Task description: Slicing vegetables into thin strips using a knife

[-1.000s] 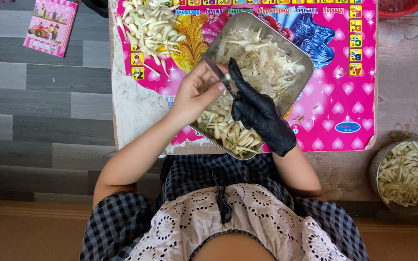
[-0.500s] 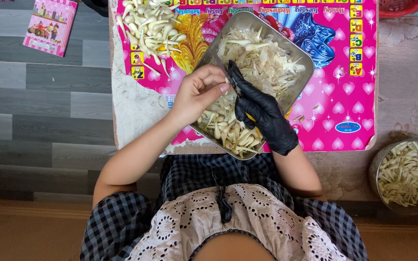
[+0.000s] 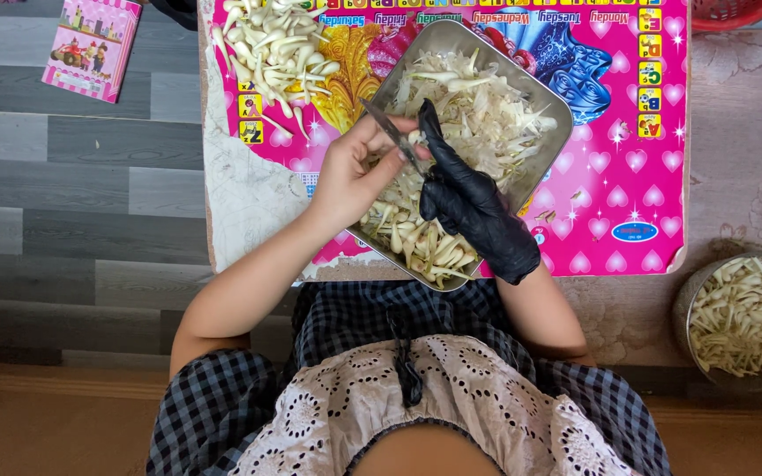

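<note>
left hand [image 3: 354, 181] pinches knife [image 3: 392, 134] | gloved right hand [image 3: 469, 207] pinches stalk [image 3: 416, 138] (mostly hidden)

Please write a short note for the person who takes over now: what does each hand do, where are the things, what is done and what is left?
Left hand: bare, fingers closed on a small knife, blade over the metal tray.
Right hand: black glove, forefinger raised; it seems to hold a pale stalk at the blade, though the grip is hard to see.
Things: the tray lies on a pink mat and holds pale shreds, with some whole stalks at its near end.
A pile of whole stalks lies on the mat to the left of the tray.
A round bowl of cut pieces stands at far right.
Done: many shreds in tray, bowl filled. Left: the whole stalks.
</note>
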